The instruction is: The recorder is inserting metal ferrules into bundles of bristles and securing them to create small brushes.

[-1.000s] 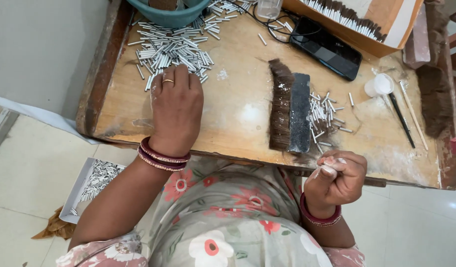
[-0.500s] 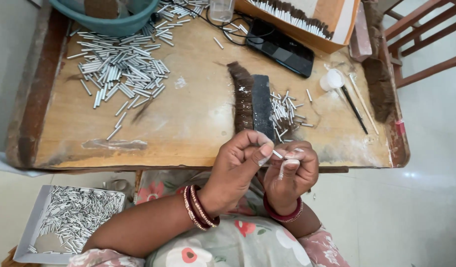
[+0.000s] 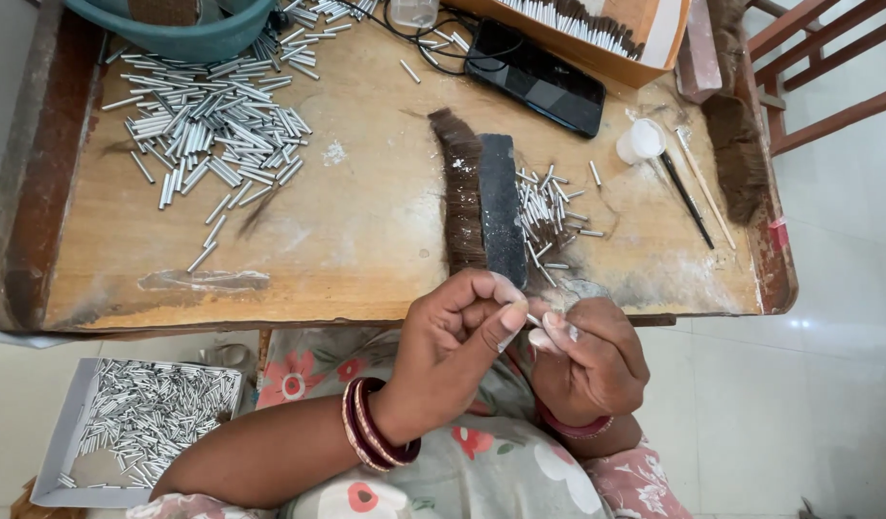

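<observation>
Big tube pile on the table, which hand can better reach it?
Probably the left hand: the big tube pile lies on its side; the right hand, pinching a small tube, would cross over.

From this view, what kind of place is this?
Probably a small handcraft workshop, perhaps for brush making: a worn wooden table with a heap of metal tubes, dark bristle bundles and a tray of tubes below.

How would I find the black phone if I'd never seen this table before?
Start at the wooden table and look to its far edge, beside the open cardboard box. The phone lies flat there with a dark cable at its end. It is the only smooth, shiny black slab; the black block nearby is dull.
</observation>
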